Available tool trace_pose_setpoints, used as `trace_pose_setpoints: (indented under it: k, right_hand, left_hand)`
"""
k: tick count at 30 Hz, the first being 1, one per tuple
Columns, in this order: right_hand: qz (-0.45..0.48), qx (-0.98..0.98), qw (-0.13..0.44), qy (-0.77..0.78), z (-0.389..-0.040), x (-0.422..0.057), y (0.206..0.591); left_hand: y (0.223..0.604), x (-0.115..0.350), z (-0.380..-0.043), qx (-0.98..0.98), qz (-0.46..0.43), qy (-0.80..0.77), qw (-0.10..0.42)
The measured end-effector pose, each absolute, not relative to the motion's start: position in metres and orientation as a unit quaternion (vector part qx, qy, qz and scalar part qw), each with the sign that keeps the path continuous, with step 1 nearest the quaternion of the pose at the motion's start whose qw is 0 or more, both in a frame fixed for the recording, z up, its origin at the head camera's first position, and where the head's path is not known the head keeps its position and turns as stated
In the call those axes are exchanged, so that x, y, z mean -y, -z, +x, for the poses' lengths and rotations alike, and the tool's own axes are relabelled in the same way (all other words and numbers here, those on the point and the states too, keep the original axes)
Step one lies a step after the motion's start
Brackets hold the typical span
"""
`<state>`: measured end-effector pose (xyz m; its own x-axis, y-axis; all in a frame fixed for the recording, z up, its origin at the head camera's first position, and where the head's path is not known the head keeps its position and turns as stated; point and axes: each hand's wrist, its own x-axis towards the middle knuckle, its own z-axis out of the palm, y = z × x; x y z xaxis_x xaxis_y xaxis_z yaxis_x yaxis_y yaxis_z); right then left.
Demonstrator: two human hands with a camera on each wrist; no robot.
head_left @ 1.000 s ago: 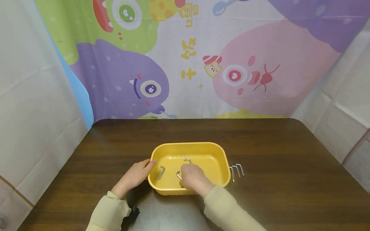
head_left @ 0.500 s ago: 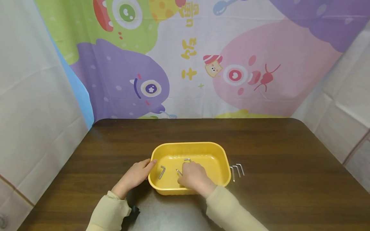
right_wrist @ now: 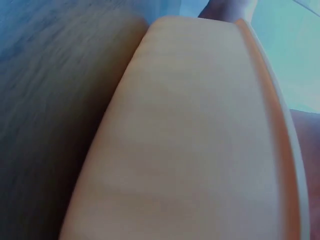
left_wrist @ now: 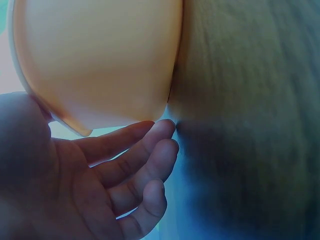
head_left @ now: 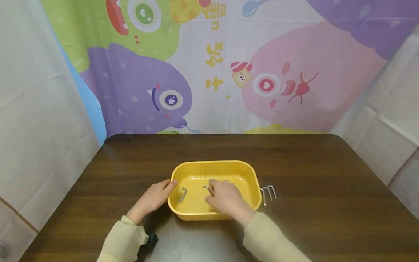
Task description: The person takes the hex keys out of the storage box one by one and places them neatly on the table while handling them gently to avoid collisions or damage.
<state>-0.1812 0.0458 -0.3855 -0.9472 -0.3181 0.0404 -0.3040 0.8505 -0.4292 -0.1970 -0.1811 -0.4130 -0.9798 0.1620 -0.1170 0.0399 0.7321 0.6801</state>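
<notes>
A yellow plastic tray (head_left: 212, 167) stands on the table. My left hand (head_left: 155, 196) holds its left end, thumb over the rim; in the left wrist view the fingers (left_wrist: 132, 167) reach along the outer wall. Inside the tray, my right hand (head_left: 226, 198) pinches an L-shaped hex key (head_left: 207, 189), whose bent end sticks out to the left. Another hex key (head_left: 183, 195) lies on the tray floor at the left. Part of one more metal piece (head_left: 212, 180) shows just behind my right fingers, mostly hidden. In the right wrist view the tray's outer wall (right_wrist: 190, 125) covers the hand's work.
Three hex keys (head_left: 269, 193) lie side by side on the table, against or close to the tray's right end. A dark strap-like object (head_left: 151, 242) sits by the left cuff. A patterned cloth (head_left: 216, 109) hangs behind the brown table (head_left: 311, 171).
My right hand has shifted slightly right and away from me inside the tray, and the pinched hex key has moved along and turned. My left hand stays on the rim.
</notes>
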Motion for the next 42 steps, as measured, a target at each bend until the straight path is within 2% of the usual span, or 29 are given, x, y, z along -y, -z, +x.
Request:
trace_pose_setpoints:
  k: [10, 29, 42]
  right_hand:
    - [-0.162, -0.950, -0.054, 0.261, -0.185, -0.067, 0.376]
    - [-0.096, -0.936, -0.076, 0.331, -0.190, -0.119, 0.362]
    - [-0.055, -0.944, -0.088, 0.314, -0.197, -0.164, 0.355]
  left_hand:
    - [0.412, 0.180, -0.197, -0.924, 0.051, -0.369, 0.088]
    - [0.417, 0.181, -0.194, -0.925, 0.050, -0.366, 0.087]
    - [0.412, 0.179, -0.196, -0.925, 0.053, -0.366, 0.086]
